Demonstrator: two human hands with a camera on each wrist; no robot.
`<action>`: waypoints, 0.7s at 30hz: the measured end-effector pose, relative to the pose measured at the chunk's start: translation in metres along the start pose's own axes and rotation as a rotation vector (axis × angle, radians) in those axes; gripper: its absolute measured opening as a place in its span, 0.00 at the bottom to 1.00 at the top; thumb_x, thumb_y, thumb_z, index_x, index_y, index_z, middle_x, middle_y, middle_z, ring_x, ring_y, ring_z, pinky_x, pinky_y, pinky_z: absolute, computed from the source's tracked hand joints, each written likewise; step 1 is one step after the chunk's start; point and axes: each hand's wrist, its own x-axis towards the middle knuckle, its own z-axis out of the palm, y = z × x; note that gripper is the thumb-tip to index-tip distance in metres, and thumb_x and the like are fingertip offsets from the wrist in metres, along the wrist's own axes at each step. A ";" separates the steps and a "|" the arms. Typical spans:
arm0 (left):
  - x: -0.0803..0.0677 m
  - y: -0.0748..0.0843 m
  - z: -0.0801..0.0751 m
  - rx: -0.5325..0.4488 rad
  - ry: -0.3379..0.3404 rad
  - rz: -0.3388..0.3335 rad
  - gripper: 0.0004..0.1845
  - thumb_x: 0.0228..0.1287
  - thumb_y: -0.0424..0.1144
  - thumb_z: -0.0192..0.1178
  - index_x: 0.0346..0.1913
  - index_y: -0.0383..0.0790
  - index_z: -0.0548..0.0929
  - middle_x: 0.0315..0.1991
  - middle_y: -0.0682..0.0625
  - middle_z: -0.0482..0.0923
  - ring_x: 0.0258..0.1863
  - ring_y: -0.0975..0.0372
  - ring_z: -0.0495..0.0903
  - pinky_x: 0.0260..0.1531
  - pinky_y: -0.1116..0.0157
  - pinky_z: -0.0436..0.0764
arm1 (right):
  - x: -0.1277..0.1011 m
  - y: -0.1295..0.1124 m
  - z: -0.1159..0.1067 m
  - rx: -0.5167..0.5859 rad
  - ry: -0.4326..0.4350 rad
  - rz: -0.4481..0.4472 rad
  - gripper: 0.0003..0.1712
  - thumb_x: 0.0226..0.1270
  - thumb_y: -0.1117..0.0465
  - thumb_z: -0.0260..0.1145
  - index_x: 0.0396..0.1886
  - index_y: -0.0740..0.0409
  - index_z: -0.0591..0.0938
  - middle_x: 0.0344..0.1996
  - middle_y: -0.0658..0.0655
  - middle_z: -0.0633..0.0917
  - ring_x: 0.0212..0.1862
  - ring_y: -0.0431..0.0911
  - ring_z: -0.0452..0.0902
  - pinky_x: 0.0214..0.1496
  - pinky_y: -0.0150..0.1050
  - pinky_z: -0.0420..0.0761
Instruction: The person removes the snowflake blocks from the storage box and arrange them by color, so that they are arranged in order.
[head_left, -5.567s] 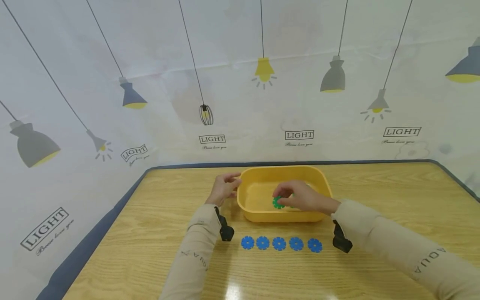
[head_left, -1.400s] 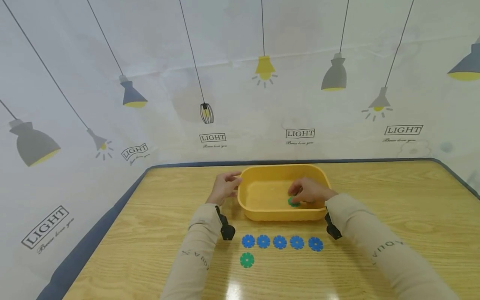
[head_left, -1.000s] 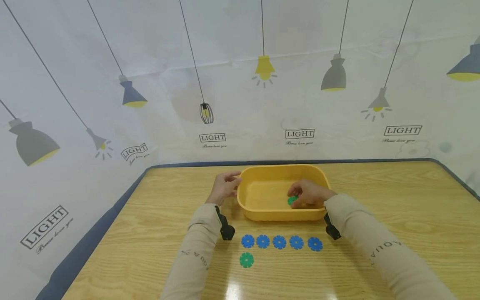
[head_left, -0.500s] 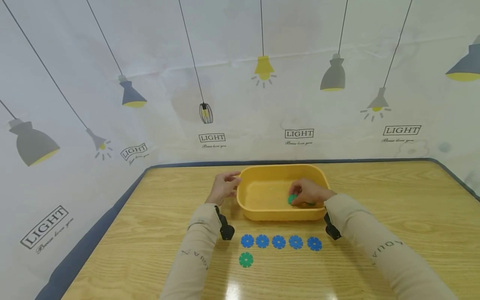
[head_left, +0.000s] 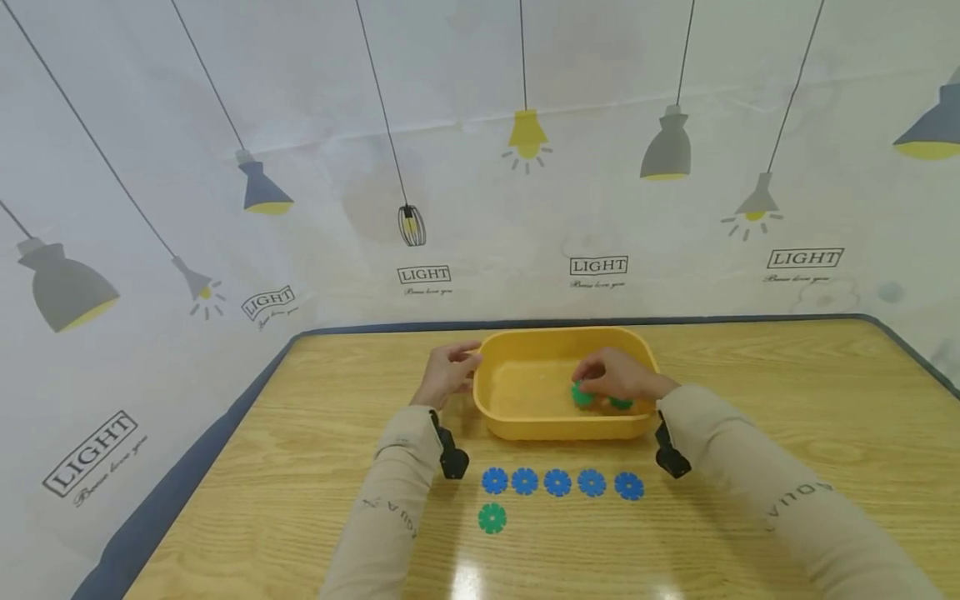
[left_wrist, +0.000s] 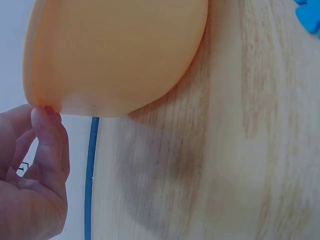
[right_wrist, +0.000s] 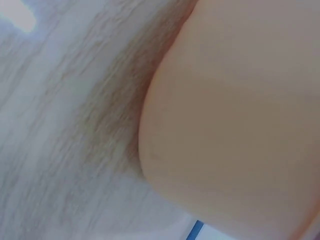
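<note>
Left hand: I see the left hand (head_left: 444, 377) gripping the left rim of the yellow, rounded plastic bin (head_left: 525, 429), probably to steady it.
Right hand: inside the bin's right half, the right hand (head_left: 621, 374) pinches a green, notched, round plastic disc (head_left: 580, 398) by its edge, likely the handiest hold on something so thin.
Bin floor: a second green disc (head_left: 621, 404) lies partly hidden beneath that hand.
Blue row: five blue notched discs (head_left: 557, 475) lie flat on the light wooden table (head_left: 300, 433), spaced, I'd guess, to avoid overlap.
Lone green: one flat green disc (head_left: 492, 527) sits nearer me, below the leftmost blue, apparently separated by colour.
</note>
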 end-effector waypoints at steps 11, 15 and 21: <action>0.002 -0.002 0.000 0.015 0.009 -0.002 0.17 0.59 0.35 0.57 0.53 0.43 0.77 0.39 0.44 0.74 0.34 0.55 0.79 0.23 0.69 0.79 | -0.007 -0.014 -0.004 -0.069 0.035 -0.110 0.09 0.59 0.69 0.58 0.38 0.70 0.79 0.30 0.55 0.81 0.31 0.44 0.76 0.35 0.36 0.77; 0.003 -0.003 0.000 0.008 0.001 -0.009 0.18 0.59 0.35 0.57 0.53 0.43 0.77 0.39 0.44 0.74 0.38 0.52 0.78 0.22 0.69 0.78 | -0.011 -0.022 -0.009 -0.005 0.034 -0.108 0.10 0.60 0.68 0.58 0.39 0.69 0.78 0.32 0.56 0.81 0.34 0.45 0.77 0.37 0.38 0.77; 0.003 -0.001 -0.001 0.008 0.003 -0.002 0.17 0.59 0.35 0.57 0.53 0.43 0.77 0.39 0.44 0.74 0.37 0.54 0.79 0.23 0.69 0.79 | -0.019 -0.038 -0.010 0.029 0.026 -0.169 0.09 0.59 0.68 0.59 0.39 0.68 0.79 0.31 0.57 0.82 0.33 0.46 0.77 0.34 0.37 0.78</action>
